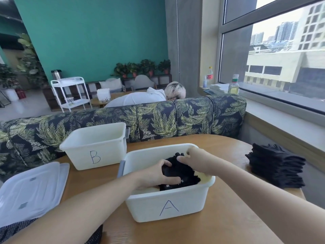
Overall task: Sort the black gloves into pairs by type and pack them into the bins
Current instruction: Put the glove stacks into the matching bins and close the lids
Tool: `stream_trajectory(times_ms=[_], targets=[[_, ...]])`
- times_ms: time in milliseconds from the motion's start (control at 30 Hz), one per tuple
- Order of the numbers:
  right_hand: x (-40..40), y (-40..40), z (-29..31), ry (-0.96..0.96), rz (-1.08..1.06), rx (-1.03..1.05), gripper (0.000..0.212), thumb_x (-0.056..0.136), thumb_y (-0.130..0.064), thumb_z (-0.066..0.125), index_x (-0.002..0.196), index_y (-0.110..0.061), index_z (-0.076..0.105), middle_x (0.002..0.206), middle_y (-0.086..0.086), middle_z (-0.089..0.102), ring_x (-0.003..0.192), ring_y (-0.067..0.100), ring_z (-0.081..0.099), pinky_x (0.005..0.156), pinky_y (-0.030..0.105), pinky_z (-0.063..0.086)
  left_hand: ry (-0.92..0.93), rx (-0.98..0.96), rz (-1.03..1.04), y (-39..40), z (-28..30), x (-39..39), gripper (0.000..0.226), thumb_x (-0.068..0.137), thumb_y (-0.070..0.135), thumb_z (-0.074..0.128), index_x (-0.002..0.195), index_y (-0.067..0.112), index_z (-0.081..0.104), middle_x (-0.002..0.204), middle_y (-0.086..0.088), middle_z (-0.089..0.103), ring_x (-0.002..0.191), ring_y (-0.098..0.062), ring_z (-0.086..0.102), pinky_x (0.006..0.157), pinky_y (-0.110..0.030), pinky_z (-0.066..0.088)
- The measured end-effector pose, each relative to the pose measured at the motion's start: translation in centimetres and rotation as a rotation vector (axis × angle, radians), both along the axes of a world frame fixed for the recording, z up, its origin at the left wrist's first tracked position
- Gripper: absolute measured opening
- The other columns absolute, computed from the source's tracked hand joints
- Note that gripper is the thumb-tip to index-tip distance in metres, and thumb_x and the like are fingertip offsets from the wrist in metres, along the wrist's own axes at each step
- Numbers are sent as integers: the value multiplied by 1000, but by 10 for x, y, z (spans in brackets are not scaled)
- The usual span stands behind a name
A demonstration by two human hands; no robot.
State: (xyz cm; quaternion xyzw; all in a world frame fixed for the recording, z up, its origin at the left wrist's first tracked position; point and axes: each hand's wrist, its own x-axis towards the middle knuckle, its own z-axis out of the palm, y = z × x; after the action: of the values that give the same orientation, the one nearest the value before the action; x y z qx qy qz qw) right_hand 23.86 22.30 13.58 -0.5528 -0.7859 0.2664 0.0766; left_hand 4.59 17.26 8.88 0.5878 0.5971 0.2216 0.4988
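A white bin marked A (168, 206) stands on the wooden table in front of me. Black gloves (182, 171) lie bunched inside it. Both my hands reach into this bin. My left hand (158, 173) grips the near left side of the bunch, fingers curled round the fabric. My right hand (191, 159) holds the far side of the same gloves, its fingertips hidden against the cloth. A second white bin marked B (95, 147) stands behind and to the left; its inside is not visible. A stack of black gloves (276, 167) sits at the table's right edge.
Two translucent lids (31, 189) lie overlapped at the table's left. A leaf-patterned sofa back (158, 117) runs behind the table, with a person in white seated beyond it. A window sill with bottles (233, 84) is to the right.
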Motion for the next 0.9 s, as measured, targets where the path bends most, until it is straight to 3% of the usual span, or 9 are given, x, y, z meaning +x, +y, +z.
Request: stream_trajectory(times_ms=[67,200,333,467,633,700,800,833,900], targets=[[9,-6,5,57,40,168,37,102,-43,54,103,-6,55,95,7,63,84,27,58,69,31,46,57,-13,-15,1,-1,3,74,83,38,83,139,24,37,109,1,65,76,-8,65,67,-23,53],[32,-14,-8,166,71,481,37,104,-36,53,132,-13,62,131,1,60,125,23,52,97,27,39,182,-70,-44,4,-1,7,81,80,57,80,140,32,31,109,6,63,86,-10,62,69,-26,51],[41,-15,-27,126,-37,389,52,103,-43,51,148,-19,46,152,1,45,142,24,37,114,35,32,165,-167,-33,8,-1,9,80,80,57,80,139,35,30,107,6,64,81,-12,57,66,-23,46],[38,-11,-31,229,-56,238,62,102,-43,50,156,-17,34,150,8,48,138,26,42,108,33,35,228,-136,-39,12,0,21,70,86,53,76,135,32,31,109,12,60,82,-2,60,64,-16,53],[38,-6,-35,230,-32,258,50,104,-37,49,149,-17,42,122,8,59,115,28,52,91,35,42,264,-58,-68,17,-7,33,84,74,65,80,134,30,32,116,14,55,107,-5,59,106,-36,49],[39,-5,-35,228,-27,255,51,105,-35,47,151,-16,39,125,10,59,117,28,51,92,35,42,301,-52,-64,18,-8,36,95,66,74,77,136,31,31,119,14,54,112,-10,59,102,-40,54],[40,-4,-35,229,-20,244,52,105,-34,46,153,-16,37,126,10,58,118,29,51,91,35,40,401,-68,-96,16,7,39,84,78,74,69,141,32,31,113,12,58,96,-9,61,74,-29,56],[40,-4,-35,233,-20,244,52,105,-34,46,153,-17,37,125,10,58,118,29,51,90,34,40,473,-48,-104,16,13,37,83,79,77,65,142,34,34,115,9,59,96,-11,60,76,-29,55],[40,-4,-37,240,-21,246,51,105,-34,45,153,-17,38,125,11,59,118,30,51,89,34,39,696,83,-118,17,23,32,86,76,83,60,145,37,41,124,4,50,112,-15,50,96,-34,49]])
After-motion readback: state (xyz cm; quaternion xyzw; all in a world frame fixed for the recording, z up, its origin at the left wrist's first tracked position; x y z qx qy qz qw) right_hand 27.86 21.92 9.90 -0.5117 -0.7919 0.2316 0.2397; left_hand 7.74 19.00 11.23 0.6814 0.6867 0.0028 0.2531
